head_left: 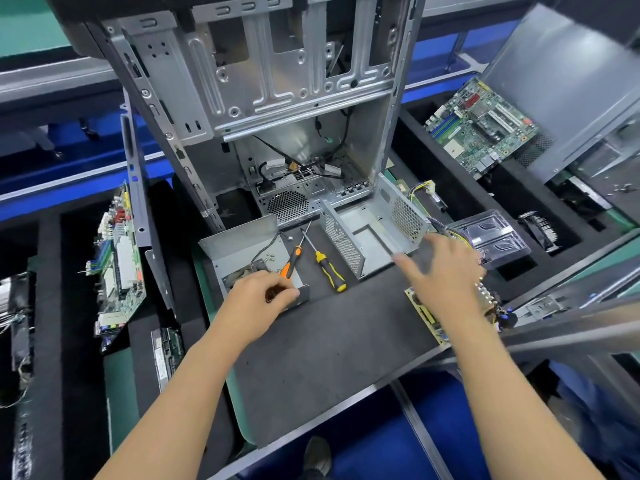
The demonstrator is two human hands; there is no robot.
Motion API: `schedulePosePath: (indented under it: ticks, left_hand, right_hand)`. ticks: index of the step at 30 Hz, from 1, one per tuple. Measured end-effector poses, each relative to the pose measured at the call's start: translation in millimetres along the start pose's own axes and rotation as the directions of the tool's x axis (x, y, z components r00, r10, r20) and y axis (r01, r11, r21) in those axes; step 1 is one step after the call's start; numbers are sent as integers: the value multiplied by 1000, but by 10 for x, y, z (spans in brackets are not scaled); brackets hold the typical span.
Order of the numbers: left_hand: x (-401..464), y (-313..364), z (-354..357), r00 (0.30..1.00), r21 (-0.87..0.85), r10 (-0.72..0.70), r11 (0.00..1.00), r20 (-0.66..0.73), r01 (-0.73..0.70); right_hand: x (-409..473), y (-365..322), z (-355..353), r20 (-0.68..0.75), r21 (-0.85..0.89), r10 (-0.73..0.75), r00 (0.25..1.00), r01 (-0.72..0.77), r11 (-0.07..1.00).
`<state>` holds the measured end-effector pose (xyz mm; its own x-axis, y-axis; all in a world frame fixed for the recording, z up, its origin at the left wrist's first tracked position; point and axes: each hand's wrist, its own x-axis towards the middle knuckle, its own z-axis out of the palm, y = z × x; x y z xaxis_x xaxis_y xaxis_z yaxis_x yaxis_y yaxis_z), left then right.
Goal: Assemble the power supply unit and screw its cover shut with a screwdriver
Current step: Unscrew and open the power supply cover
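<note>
The power supply's perforated metal housing [372,230] lies open and empty on the dark mat, right of centre. Its flat grey cover [242,247] lies to the left with a few loose wires on it. My left hand [259,299] rests over the cover's front edge, fingers curled around the butt of the orange-and-black screwdriver [292,261]. A yellow-and-black screwdriver [327,266] lies free between cover and housing. My right hand [446,271] hovers with spread fingers just in front of the housing. The supply's circuit board [426,313] with its wire bundle lies partly hidden under my right wrist.
An open computer case [277,98] stands upright behind the mat [329,334]. A clear plastic tray [491,237] sits right of the housing. Motherboards lie at the far right [481,126] and left [117,265] in black foam. A metal rail crosses the lower right.
</note>
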<state>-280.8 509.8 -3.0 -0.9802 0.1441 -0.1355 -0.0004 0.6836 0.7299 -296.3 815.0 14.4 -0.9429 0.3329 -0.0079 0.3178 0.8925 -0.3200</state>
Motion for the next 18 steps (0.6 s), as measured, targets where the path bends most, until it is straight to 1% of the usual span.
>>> schedulePosePath:
  ticks: [1,2,3,4,5,7,9,11,13,15,16,18]
  left_hand:
    - [-5,1,-1,1000,0,-3,1000,-3,3]
    - [-11,1,-2,1000,0,-5,1000,-9,5]
    - [-20,5,-4,1000,-3,-7,1000,-17,7]
    - [-33,9,-6,1000,-9,-7,1000,-25,6]
    - [-46,15,-14,999,-15,0,1000,-34,0]
    - [-83,11,-44,999,-1,19,1000,-50,-19]
    - [-118,-18,-82,999,42,24,999,-37,-23]
    - [-163,-42,-108,999,28,8,1000,-34,-7]
    - [-215,-40,-130,995,-45,0,999,-96,-4]
    - [-273,-14,-152,978,-130,-9,991,-210,-19]
    - [-300,-7,-168,964,-180,-33,984,-263,-16]
    - [-365,15,-214,934,-314,-99,949,-344,-15]
  right_hand:
    - [-4,-171,50,25,127,-83,996,79,989]
    - [-8,-340,113,67,254,-139,988,117,960]
    - [-10,-495,177,116,330,-163,980,117,937]
    - [-3,-616,254,149,337,-184,971,125,933]
    - [7,-697,327,148,277,-204,968,157,948]
    - [22,-764,430,81,169,-214,973,199,965]
    - [17,-749,450,12,167,-168,986,164,972]
    - [-63,-698,423,-70,206,-150,986,162,965]
    - [-208,-598,359,-152,328,-175,973,216,920]
    - [-375,-439,239,-202,523,-167,965,251,815]
    - [-461,-350,168,-206,587,-184,961,271,762]
    - [-646,-182,46,-152,623,-288,946,318,715]
